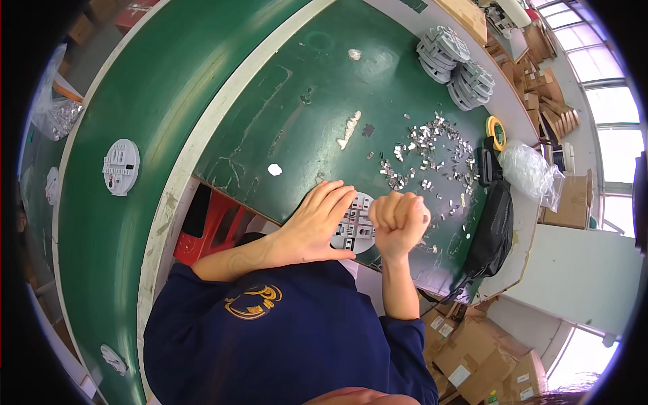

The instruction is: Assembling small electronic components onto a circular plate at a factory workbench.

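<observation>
A round grey plastic disc (360, 231) with slots and small fittings lies at the near edge of the green table, between my hands. Flat against its left side rests my left hand (314, 219), fingers stretched out and thumb apart. My right hand (399, 219) is closed in a fist over the disc's right edge. What the fist holds, if anything, is hidden. Beyond it, many small metal pieces (425, 138) are scattered over the table.
Stacked grey discs (442, 55) stand at the far right. A yellow tape roll (496, 133), a clear plastic bag (530, 169) and a black bag (491, 229) line the right side. Left, a green conveyor belt (169, 88) carries another disc (121, 167). A red stool (212, 226) is below.
</observation>
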Motion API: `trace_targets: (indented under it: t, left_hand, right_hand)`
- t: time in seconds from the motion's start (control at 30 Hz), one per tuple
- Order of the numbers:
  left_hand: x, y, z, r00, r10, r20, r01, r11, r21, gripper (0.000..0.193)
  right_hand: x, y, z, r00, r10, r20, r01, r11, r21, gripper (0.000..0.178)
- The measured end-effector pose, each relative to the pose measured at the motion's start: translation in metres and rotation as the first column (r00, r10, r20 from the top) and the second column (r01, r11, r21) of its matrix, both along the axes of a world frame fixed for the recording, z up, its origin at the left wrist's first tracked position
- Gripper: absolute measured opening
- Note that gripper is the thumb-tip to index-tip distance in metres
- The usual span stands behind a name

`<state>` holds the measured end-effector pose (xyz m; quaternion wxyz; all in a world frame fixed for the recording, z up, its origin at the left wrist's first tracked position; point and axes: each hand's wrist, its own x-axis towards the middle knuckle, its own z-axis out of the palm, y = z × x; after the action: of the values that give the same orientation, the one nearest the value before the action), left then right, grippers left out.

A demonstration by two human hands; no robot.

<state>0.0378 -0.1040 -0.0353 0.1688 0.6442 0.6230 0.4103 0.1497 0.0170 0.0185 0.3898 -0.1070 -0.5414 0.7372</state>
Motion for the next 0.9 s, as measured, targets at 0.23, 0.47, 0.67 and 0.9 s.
trace_targets:
  t: [0.23, 0.47, 0.67, 0.9]
  left_hand:
    - [-0.002, 0.0, -0.001, 1.0, 0.001, -0.026, -0.001, 1.0, 0.004, 0.1]
    - [-0.002, 0.002, -0.002, 0.999, 0.01, -0.041, -0.01, 1.0, 0.013, 0.099]
    - [-0.004, 0.0, -0.002, 1.0, 0.0, -0.007, 0.0, 1.0, -0.01, 0.099]
    - [-0.006, 0.002, -0.002, 1.0, 0.001, -0.03, -0.001, 1.0, -0.012, 0.099]
  right_hand:
    - [-0.004, -0.009, -0.015, 1.0, -0.031, 0.002, 0.031, 0.998, 0.051, 0.047]
    - [-0.013, -0.025, -0.025, 0.964, -0.254, 0.082, 0.242, 0.961, 0.133, 0.046]
    - [-0.008, 0.016, -0.006, 0.979, -0.2, -0.032, 0.201, 0.979, 0.042, 0.038]
    - [-0.024, 0.075, -0.032, 0.719, -0.499, 0.483, -0.242, 0.472, 0.848, 0.017]
